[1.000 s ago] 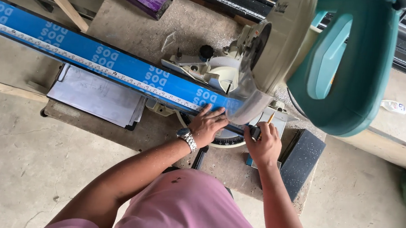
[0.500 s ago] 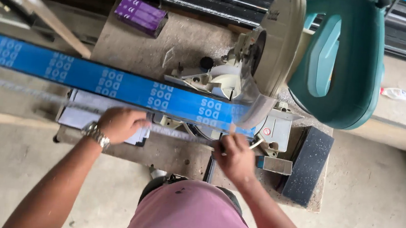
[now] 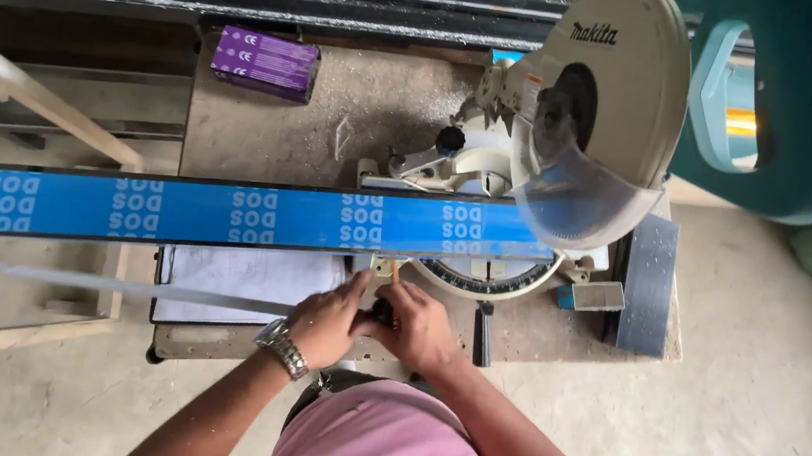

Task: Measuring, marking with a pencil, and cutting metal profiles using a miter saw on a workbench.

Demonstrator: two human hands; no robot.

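Both the left hand (image 3: 324,322) and right hand (image 3: 419,325) are closing together around the saw's dark front knob (image 3: 382,310), which likely wants a firm, steady grip while the blue strip (image 3: 226,214) is lying flat on the tabletop (image 3: 265,133).

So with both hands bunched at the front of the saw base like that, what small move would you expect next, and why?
Probably a small nudge or tightening of the dark knob at the front of the saw's base. The left hand and right hand meet right there, below the blue strip lying across the table, while the blade guard sits raised and nobody holds the teal handle.
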